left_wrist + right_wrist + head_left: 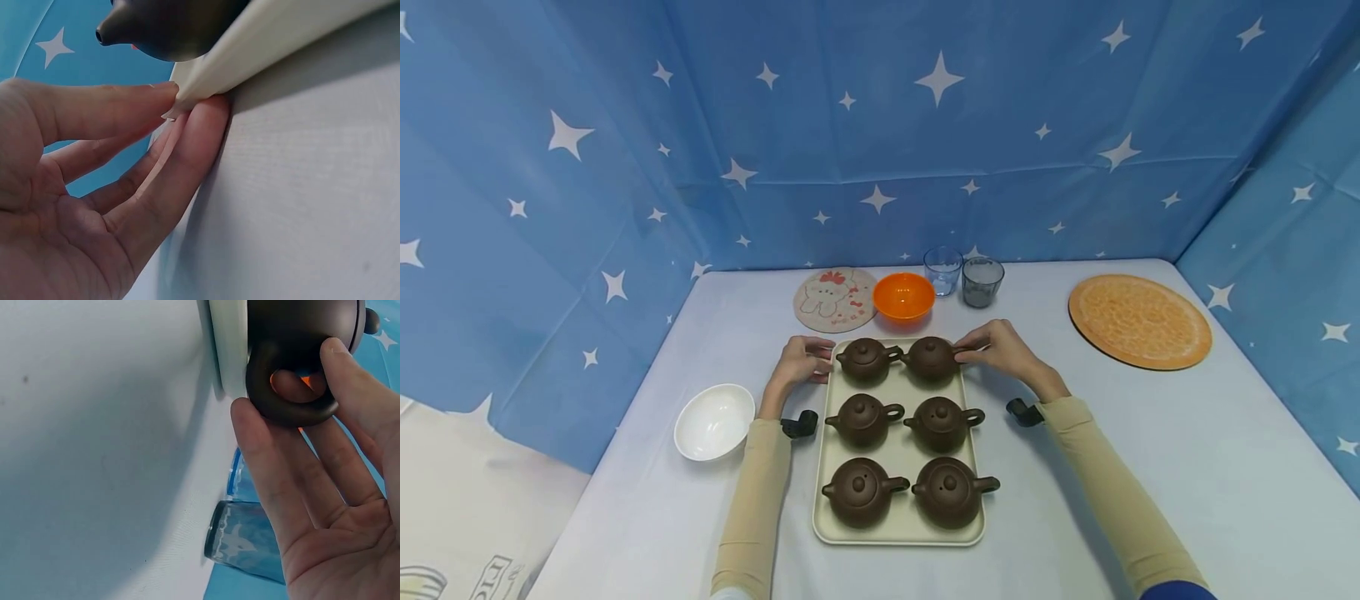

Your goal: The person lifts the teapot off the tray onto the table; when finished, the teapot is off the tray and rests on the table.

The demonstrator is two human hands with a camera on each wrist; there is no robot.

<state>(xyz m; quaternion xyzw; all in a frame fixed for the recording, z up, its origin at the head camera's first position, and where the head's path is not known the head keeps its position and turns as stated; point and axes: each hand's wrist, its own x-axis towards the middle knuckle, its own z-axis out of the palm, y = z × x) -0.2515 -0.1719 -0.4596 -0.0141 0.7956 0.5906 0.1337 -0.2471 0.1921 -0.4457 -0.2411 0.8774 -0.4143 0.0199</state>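
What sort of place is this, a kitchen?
Probably a staged tabletop set rather than a working kitchen: star-patterned blue cloth hangs behind and at both sides of a white table, where six brown teapots stand on one tray.

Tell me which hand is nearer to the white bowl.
Left. The left hand is beyond and right of the white bowl; the right hand is farther, across the tray.

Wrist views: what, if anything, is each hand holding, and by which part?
The left hand pinches the tray by its left edge; the right hand holds the back-right teapot by its handle.
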